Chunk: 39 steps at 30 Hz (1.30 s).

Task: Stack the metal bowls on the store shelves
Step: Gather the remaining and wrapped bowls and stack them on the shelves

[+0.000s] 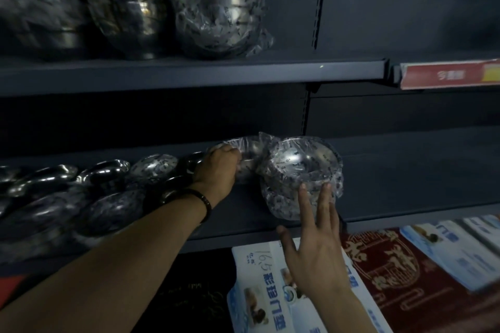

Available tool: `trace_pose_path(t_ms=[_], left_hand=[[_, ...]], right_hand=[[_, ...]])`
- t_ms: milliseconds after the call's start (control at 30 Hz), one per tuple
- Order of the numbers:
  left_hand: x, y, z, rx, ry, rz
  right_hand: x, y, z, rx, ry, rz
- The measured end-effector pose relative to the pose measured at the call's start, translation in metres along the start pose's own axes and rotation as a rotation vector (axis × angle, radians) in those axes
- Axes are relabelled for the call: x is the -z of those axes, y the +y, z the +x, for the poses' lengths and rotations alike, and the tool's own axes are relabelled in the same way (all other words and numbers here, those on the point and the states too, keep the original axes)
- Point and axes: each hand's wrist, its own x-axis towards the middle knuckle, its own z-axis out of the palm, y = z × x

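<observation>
On the dark middle shelf (392, 170) I see a front wrapped bowl (300, 170) at the fingertips of my right grip (316, 246) and a rear wrapped bowl (250, 155) held in my left grip (219, 170). Left of that grip lie rows of tilted bowls (81, 192). Above both grips, the upper shelf (189, 74) carries bowl stacks (135, 16).

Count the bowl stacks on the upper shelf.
3, side by side: left stack, middle stack, plastic-wrapped right stack. The view is blurred, and more may be cut off at the left edge.
</observation>
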Motion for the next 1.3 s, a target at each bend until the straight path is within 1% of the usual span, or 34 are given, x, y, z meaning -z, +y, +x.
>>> trace_pose_path(t_ms=[133,267,333,433,600,700,833,1000,1200,1300], left_hand=[[0.039,-0.001,-0.009,0.023,0.040,0.001],[0.076,0.004,-0.027,0.049,0.133,-0.007],[0.094,0.013,-0.035,0.005,0.209,-0.059],[0.118,0.039,-0.040,-0.074,0.270,-0.099],[0.132,0.092,-0.036,-0.177,0.298,-0.191],[0.124,0.117,-0.029,-0.211,0.266,-0.228],[0.100,0.136,-0.021,-0.194,0.169,-0.258],[0.070,0.140,-0.024,-0.164,0.044,-0.272],[0.061,0.138,-0.015,-0.151,-0.047,-0.352],[0.058,0.135,-0.009,-0.132,-0.109,-0.378]], right_hand=[[0.007,0.001,0.001,0.013,-0.013,0.029],[0.013,0.001,0.002,-0.027,-0.067,0.097],[0.017,0.002,0.004,-0.033,-0.076,0.130],[0.022,0.008,0.005,-0.016,-0.071,0.148],[0.024,0.013,0.003,0.001,-0.098,0.165],[0.028,0.009,0.004,-0.039,-0.141,0.199],[0.031,0.012,0.006,-0.021,-0.098,0.211],[0.038,0.016,0.006,-0.025,-0.064,0.277],[0.050,0.012,0.013,-0.026,0.099,0.319],[0.049,0.012,0.016,-0.047,0.066,0.317]])
